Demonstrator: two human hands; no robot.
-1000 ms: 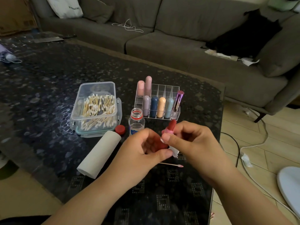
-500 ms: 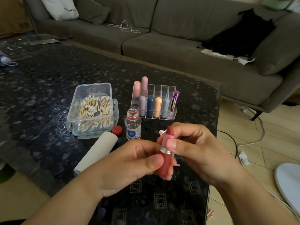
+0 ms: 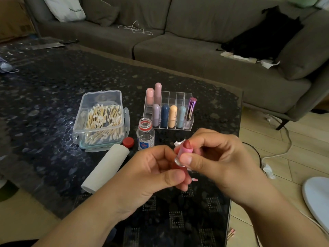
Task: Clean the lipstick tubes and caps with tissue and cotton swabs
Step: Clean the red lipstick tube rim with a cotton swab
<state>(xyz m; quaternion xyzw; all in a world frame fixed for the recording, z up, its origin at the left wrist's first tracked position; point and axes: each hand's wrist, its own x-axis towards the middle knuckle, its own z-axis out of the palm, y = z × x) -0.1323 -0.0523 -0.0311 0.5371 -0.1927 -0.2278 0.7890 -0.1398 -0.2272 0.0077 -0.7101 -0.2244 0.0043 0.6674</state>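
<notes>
An uncapped pink lipstick tube [image 3: 185, 150] with a dark red bullet is held upright between both hands above the table's near edge. My left hand [image 3: 149, 175] grips its lower part. My right hand [image 3: 219, 159] pinches its upper part, thumb on the silver ring. A bit of white tissue [image 3: 178, 143] shows behind the tube. A used cotton swab [image 3: 194, 179] peeks out under the hands. A clear organizer [image 3: 188, 97] holds several capped lipsticks. A clear box of cotton swabs [image 3: 101, 118] and a tissue roll [image 3: 105, 167] lie to the left.
An open small glass bottle [image 3: 145, 134] stands beside its red cap [image 3: 128, 142] on the dark table [image 3: 44, 90]. A grey sofa [image 3: 187, 56] lies beyond. A cable [image 3: 277, 154] and a crumpled tissue [image 3: 268, 171] are on the wooden floor at right.
The lipstick was lowered and tilted from the earlier raised position, then brought back up; the right thumb now rests on the silver ring. The view shifted slightly.
</notes>
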